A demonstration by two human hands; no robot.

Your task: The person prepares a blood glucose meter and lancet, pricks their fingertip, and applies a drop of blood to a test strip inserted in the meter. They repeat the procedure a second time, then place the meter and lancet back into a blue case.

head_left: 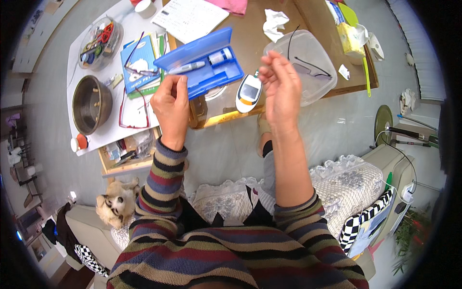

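My left hand (pixel 170 103) is curled, thumb up, at the near left corner of an open blue plastic case (pixel 209 77); whether its fingers hold something small cannot be seen. Inside the case lie a grey-white lancing pen (pixel 187 67) and a small labelled vial (pixel 220 56). Right of the case, a white and orange blood glucose meter (pixel 249 93) lies on the brown table, a small green-tipped piece (pixel 256 73) at its top end. My right hand (pixel 280 85) is raised beside the meter, palm up, fingers loosely bent with nothing visible in them.
Dark-framed glasses (pixel 312 70) rest on a translucent plastic box lid (pixel 326 57). Crumpled tissue (pixel 275 25) and a paper sheet (pixel 191 18) lie farther back. At left are a metal bowl (pixel 81 112), books (pixel 139 59), red glasses (pixel 134 126) and an open drawer (pixel 126 164); a dog (pixel 115 204) is below.
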